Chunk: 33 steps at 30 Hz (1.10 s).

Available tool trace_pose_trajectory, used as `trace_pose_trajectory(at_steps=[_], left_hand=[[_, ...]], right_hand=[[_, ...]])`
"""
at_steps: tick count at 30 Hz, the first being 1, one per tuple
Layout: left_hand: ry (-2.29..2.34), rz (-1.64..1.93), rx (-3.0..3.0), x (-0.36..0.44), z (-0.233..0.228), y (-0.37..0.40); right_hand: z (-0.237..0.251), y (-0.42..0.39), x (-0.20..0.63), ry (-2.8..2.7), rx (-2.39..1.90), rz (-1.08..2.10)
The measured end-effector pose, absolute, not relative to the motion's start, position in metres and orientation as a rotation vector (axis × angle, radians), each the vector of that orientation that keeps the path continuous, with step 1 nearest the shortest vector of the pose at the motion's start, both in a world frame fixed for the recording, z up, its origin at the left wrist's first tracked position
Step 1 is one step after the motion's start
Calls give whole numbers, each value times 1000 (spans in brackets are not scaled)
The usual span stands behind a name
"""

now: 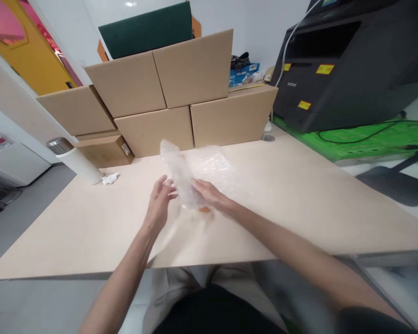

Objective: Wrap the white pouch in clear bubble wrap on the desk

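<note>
Cardboard boxes (155, 132) stand beyond the right hand (211, 192), gripping translucent wrap (181, 178), and the loosely spread left hand (159, 202).

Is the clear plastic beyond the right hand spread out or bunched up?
Spread out, loosely: the clear plastic lies creased on the table. Hidden folds I cannot tell.

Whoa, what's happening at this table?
A person is handling a bundle of clear plastic wrapping over the table. The right hand holds it; the left hand is beside it, fingers spread. Something orange, too blurry to name, shows near its lower end. Cardboard boxes stand stacked behind.
</note>
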<state>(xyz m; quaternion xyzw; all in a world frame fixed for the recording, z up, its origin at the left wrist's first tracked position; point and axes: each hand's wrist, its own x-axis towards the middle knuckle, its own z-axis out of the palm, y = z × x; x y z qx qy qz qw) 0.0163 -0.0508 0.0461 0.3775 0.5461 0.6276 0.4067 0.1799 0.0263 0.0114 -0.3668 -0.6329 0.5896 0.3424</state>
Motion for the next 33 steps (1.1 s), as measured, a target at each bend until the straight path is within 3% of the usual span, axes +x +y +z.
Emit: trace_pose_trajectory(at_steps=[3, 6, 15, 24, 33], left_hand=[[1321, 1432, 1333, 49, 44, -32], [1333, 1223, 1682, 81, 31, -9], [1795, 431, 2238, 141, 8, 11], [1825, 495, 2292, 144, -3, 8], [1867, 1099, 2097, 69, 34, 18]], right_hand=[[7, 33, 196, -1364, -911, 1701], [0, 40, 221, -1252, -900, 1647], [-6, 81, 299, -1386, -1333, 827], [22, 111, 257, -1309, -1381, 1341], [43, 55, 275, -1245, -945, 1781]])
